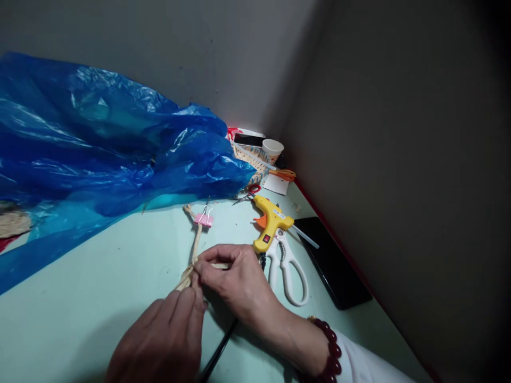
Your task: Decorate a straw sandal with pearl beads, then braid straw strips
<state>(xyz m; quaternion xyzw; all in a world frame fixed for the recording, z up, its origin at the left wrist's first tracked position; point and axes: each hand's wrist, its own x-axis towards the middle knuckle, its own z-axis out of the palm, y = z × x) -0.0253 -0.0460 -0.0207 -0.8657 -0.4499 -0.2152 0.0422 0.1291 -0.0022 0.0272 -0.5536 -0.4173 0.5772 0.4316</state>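
Observation:
A braided straw cord [196, 242] lies on the pale green table [91, 287], with a pink binder clip [204, 218] clamped near its far end. My right hand [235, 279] pinches the loose straw strands at the near end of the braid. My left hand [167, 338] comes up from below, its fingers closed on the same strands just beneath the right hand's fingertips. A dark red bead bracelet [329, 346] sits on my right wrist.
A yellow glue gun [269, 223] and white scissors [289, 268] lie right of my hands, a black phone [331, 260] beyond them. A big blue plastic bag [99, 149] fills the left. Red-handled scissors [247, 194], a paper cup [272, 147] and a woven piece [251, 162] sit in the corner.

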